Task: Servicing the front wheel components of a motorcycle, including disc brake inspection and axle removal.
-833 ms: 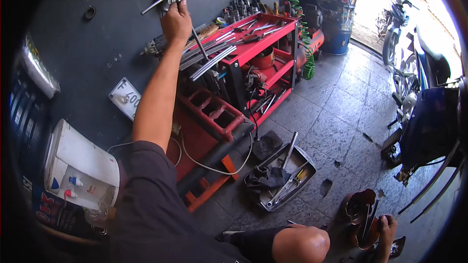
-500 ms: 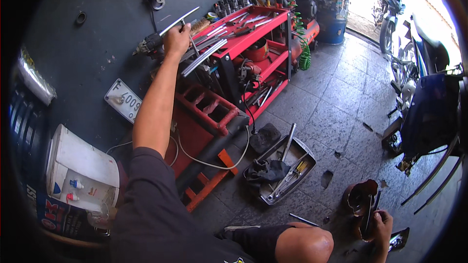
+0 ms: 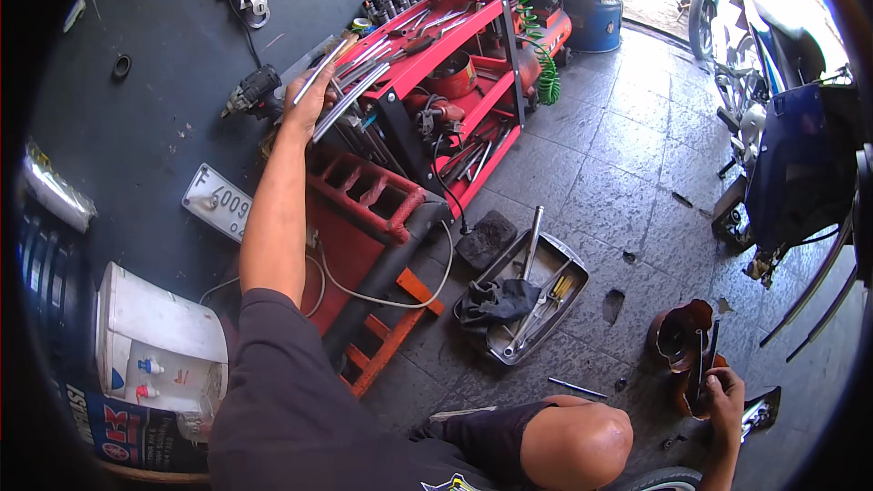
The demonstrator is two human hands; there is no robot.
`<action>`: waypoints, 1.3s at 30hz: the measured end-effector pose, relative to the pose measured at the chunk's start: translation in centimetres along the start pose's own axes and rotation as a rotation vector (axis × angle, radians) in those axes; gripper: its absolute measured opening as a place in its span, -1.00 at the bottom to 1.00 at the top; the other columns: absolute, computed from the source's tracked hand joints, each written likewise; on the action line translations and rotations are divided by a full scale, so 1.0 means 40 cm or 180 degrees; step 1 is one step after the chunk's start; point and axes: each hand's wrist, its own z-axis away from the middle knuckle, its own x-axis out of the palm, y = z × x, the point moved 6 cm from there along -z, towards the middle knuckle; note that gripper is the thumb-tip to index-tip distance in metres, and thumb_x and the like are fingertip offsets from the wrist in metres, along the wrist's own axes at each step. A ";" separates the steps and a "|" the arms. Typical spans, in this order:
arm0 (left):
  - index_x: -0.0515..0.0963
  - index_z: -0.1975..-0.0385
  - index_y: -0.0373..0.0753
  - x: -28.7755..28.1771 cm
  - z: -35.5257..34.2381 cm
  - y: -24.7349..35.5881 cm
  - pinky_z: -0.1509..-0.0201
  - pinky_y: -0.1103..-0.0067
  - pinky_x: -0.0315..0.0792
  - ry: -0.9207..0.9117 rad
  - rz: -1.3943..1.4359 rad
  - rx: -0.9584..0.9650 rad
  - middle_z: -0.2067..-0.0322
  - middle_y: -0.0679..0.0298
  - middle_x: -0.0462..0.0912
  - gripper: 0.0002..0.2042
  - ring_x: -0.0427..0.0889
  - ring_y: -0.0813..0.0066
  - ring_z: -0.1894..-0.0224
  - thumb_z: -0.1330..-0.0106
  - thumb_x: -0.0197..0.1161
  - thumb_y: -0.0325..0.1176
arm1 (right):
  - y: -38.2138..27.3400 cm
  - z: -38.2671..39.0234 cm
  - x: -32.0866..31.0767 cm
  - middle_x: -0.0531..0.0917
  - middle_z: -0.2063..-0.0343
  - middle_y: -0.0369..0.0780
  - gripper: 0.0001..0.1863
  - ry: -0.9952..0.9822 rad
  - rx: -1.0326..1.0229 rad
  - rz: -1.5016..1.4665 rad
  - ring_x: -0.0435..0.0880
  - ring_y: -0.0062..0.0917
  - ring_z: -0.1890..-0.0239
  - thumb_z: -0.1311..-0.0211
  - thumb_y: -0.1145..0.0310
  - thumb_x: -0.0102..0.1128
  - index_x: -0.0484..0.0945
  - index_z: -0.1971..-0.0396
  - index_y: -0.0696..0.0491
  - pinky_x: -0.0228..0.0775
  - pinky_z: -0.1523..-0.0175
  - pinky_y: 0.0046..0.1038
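Note:
My left hand (image 3: 309,102) reaches up to the near end of the red tool cart (image 3: 386,86), closed around a slim metal T-handle wrench (image 3: 318,75). Beside its fingers, several bright metal rods (image 3: 350,102) stick out from the cart's end. Low at the right, my right hand (image 3: 726,393) pinches a pair of thin, dark, long tools (image 3: 699,359), spanner-like; their exact kind is unclear. They stand upright in front of a reddish-brown open container (image 3: 668,332) on the floor.
A metal tray (image 3: 546,327) with a black cloth and tools lies on the floor, near an orange metal frame (image 3: 396,341). At the left stands a white bucket-like container (image 3: 164,327). A cordless drill (image 3: 255,93) sits by the wall. Motorcycle parts (image 3: 800,164) flank the right side.
The T-handle wrench in my left hand has come down closer to the cart's end. My right hand still holds the dark tools by the container. The whole view has shifted slightly.

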 end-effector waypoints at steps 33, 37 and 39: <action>0.71 0.26 -0.30 -0.016 -0.104 -0.002 0.06 0.42 0.51 -0.0310 -0.3471 0.0129 0.32 0.01 0.74 -0.71 0.73 0.21 0.22 -0.01 0.28 -0.36 | 0.101 0.043 -0.029 0.57 0.47 -0.31 -0.82 0.0041 0.0467 0.0059 0.52 -0.70 0.46 -0.32 0.40 0.14 0.55 0.25 0.22 0.38 0.31 -0.60; 0.67 0.19 -0.31 -0.032 -0.089 0.108 0.08 0.39 0.50 0.0243 -0.3120 0.1141 0.26 0.07 0.74 -0.69 0.71 0.25 0.20 -0.29 0.22 -0.19 | 0.080 0.027 0.002 0.56 0.49 -0.34 -0.79 -0.0156 0.0405 0.0159 0.51 -0.71 0.43 -0.33 0.35 0.15 0.55 0.21 0.21 0.38 0.30 -0.60; 0.65 0.16 -0.31 0.072 0.034 0.185 0.10 0.50 0.50 0.0475 -0.2739 0.1569 0.30 0.17 0.74 -0.71 0.68 0.43 0.25 -0.37 0.20 -0.20 | 0.094 0.030 0.002 0.57 0.47 -0.34 -0.78 -0.0101 0.0598 0.0156 0.51 -0.71 0.42 -0.33 0.35 0.15 0.56 0.19 0.21 0.39 0.28 -0.60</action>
